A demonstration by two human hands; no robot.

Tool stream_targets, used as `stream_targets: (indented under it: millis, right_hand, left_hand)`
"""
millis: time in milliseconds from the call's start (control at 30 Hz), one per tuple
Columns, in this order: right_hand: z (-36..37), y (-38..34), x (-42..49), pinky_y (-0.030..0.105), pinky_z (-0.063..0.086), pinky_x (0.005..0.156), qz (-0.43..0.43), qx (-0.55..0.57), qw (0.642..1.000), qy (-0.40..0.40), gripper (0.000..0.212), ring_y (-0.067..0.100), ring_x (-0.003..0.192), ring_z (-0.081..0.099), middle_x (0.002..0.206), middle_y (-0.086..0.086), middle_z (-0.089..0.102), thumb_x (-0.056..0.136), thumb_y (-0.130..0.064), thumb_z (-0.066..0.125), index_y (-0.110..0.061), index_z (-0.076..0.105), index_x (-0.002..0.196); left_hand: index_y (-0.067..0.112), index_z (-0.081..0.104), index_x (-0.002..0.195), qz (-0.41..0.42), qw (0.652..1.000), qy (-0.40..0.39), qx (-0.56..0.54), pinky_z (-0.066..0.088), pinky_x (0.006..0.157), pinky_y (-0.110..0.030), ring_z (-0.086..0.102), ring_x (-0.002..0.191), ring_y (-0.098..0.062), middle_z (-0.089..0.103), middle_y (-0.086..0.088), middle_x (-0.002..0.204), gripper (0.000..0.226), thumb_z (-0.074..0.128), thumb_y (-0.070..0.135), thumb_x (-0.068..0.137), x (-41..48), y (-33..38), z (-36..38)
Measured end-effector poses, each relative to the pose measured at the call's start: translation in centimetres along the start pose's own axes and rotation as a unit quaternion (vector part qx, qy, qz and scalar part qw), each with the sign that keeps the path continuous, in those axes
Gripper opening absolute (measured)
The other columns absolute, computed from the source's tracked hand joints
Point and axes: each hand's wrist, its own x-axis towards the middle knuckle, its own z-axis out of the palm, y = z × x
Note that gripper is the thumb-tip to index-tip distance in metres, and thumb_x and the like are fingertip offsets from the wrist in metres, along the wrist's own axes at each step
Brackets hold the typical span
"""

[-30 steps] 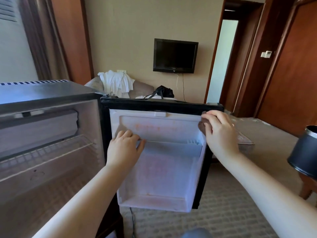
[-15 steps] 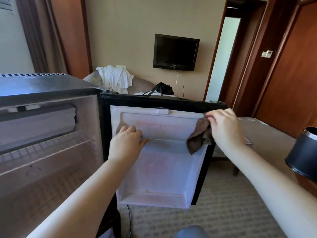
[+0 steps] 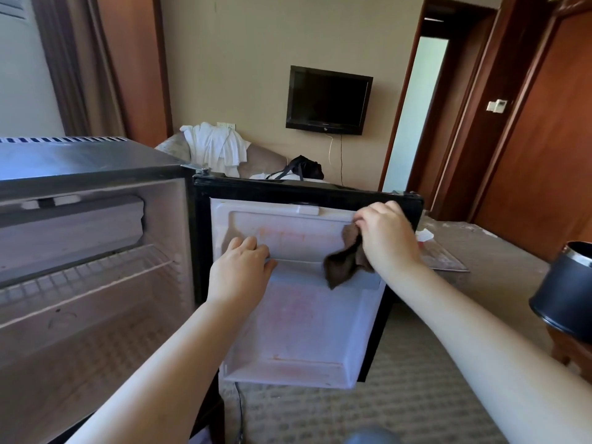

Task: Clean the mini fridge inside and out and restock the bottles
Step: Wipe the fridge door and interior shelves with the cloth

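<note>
The mini fridge [image 3: 80, 168] stands open at the left, its inside showing a wire shelf [image 3: 86, 277] and no bottles. Its black door [image 3: 304, 189] swings out toward me, showing a white inner liner [image 3: 298, 331] with faint reddish stains. My left hand [image 3: 240, 270] grips the rim of the door's upper shelf rail. My right hand [image 3: 387, 235] pinches a brown cloth [image 3: 344, 264] against the liner's upper right corner, and the cloth hangs down over the rail.
A black bin [image 3: 563, 290] stands at the right edge. Behind the door are a low table [image 3: 487, 251], an armchair with white towels [image 3: 214, 145] and a black bag [image 3: 301, 168]. A power cord [image 3: 238, 408] runs over the carpet below the door.
My right hand has come from the door's outer edge onto the inner liner and moved left, and the brown cloth now shows hanging below it. My left hand keeps its hold.
</note>
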Motion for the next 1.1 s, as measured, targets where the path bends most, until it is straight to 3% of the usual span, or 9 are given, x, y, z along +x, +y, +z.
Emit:
stream_targets:
  millis: [133, 233, 300, 367, 567, 667, 800, 933, 1100]
  right_hand:
    - [-1.5, 3.1, -0.3, 0.040, 0.040, 0.083, 0.099, -0.018, 0.995, 0.004, 0.021, 0.033, 0.097, 0.050, 0.100, 0.013, 0.067, 0.094, -0.006, 0.051, -0.006, 0.072, 0.101]
    - [-0.9, 0.3, 0.6, 0.037, 0.038, 0.083, 0.062, 0.014, 0.998, 0.008, 0.022, 0.032, 0.098, 0.050, 0.100, 0.012, 0.067, 0.093, -0.005, 0.051, -0.006, 0.072, 0.099]
    - [0.3, -2.9, 1.1, 0.037, 0.040, 0.080, 0.012, 0.034, 0.999, 0.005, 0.021, 0.029, 0.098, 0.049, 0.098, 0.009, 0.067, 0.091, -0.005, 0.052, -0.008, 0.072, 0.097]
    - [1.3, -5.2, 1.5, 0.037, 0.042, 0.078, -0.016, 0.038, 0.999, -0.004, 0.019, 0.026, 0.097, 0.048, 0.096, 0.007, 0.065, 0.090, -0.003, 0.053, -0.008, 0.070, 0.096]
    - [-0.2, -1.1, 0.7, 0.040, 0.045, 0.080, 0.007, 0.016, 1.000, 0.020, 0.016, 0.032, 0.097, 0.052, 0.094, 0.011, 0.065, 0.091, -0.006, 0.055, -0.006, 0.071, 0.094]
    - [-2.0, 0.3, 0.4, 0.037, 0.042, 0.084, 0.029, 0.057, 0.993, 0.102, 0.014, 0.034, 0.094, 0.055, 0.096, 0.012, 0.067, 0.091, -0.004, 0.056, -0.005, 0.070, 0.095]
    - [-0.7, -2.5, 0.7, 0.027, 0.043, 0.092, -0.026, 0.130, 0.962, 0.237, 0.014, 0.022, 0.100, 0.057, 0.105, 0.011, 0.063, 0.091, -0.005, 0.061, -0.001, 0.069, 0.101]
    - [3.8, -7.3, 1.2, 0.034, 0.045, 0.097, -0.071, 0.127, 0.967, 0.210, 0.019, 0.027, 0.104, 0.058, 0.109, 0.011, 0.065, 0.085, -0.001, 0.067, 0.000, 0.071, 0.103]
    - [5.1, -11.8, 3.2, 0.035, 0.052, 0.089, -0.143, 0.130, 0.972, 0.137, 0.041, 0.030, 0.101, 0.061, 0.112, 0.013, 0.065, 0.066, 0.016, 0.071, 0.001, 0.069, 0.105]
  left_hand:
    - [0.018, 0.065, 0.109, 0.011, 1.000, 0.010, 0.004, 0.031, 0.059, -0.028, 0.046, 0.104, -0.019, 0.055, 0.002, 0.102, 0.028, 0.043, 0.033, 0.100, 0.2, 0.3, 0.3]
    - [0.017, 0.066, 0.103, 0.008, 1.000, 0.020, 0.004, 0.030, 0.057, -0.028, 0.048, 0.099, -0.020, 0.056, 0.002, 0.096, 0.022, 0.047, 0.027, 0.099, 0.0, 0.1, 0.4]
    - [0.017, 0.068, 0.086, 0.026, 0.999, 0.030, 0.013, 0.030, 0.049, -0.028, 0.052, 0.085, -0.021, 0.056, 0.003, 0.083, 0.007, 0.064, 0.022, 0.089, -0.1, -0.3, 0.5]
    - [0.017, 0.064, 0.069, 0.036, 0.998, 0.051, 0.021, 0.027, 0.041, -0.024, 0.053, 0.070, -0.022, 0.052, 0.003, 0.069, 0.017, 0.081, 0.018, 0.072, -0.1, -0.5, 0.5]
    - [0.015, 0.066, 0.070, 0.049, 0.996, 0.072, 0.014, 0.029, 0.039, -0.024, 0.055, 0.069, -0.024, 0.053, 0.001, 0.070, 0.016, 0.082, 0.017, 0.069, 0.0, -0.7, 0.8]
    - [0.014, 0.067, 0.078, 0.056, 0.995, 0.076, -0.008, 0.035, 0.039, -0.026, 0.055, 0.073, -0.025, 0.055, 0.000, 0.074, 0.011, 0.077, 0.014, 0.074, -0.3, -1.0, 1.0]
    - [0.014, 0.065, 0.084, 0.045, 0.995, 0.085, -0.039, 0.041, 0.044, -0.029, 0.060, 0.082, -0.024, 0.062, 0.001, 0.083, 0.005, 0.068, 0.013, 0.081, -0.6, -2.8, 0.4]
    - [0.019, 0.065, 0.077, 0.061, 0.994, 0.085, -0.017, 0.028, 0.044, -0.023, 0.060, 0.075, -0.018, 0.059, 0.006, 0.080, 0.009, 0.071, 0.013, 0.078, -1.1, -4.7, -0.2]
    - [0.017, 0.059, 0.068, 0.072, 0.994, 0.086, -0.009, 0.030, 0.045, -0.025, 0.059, 0.068, -0.018, 0.055, 0.004, 0.074, 0.020, 0.078, 0.009, 0.067, -0.6, -4.3, 0.2]
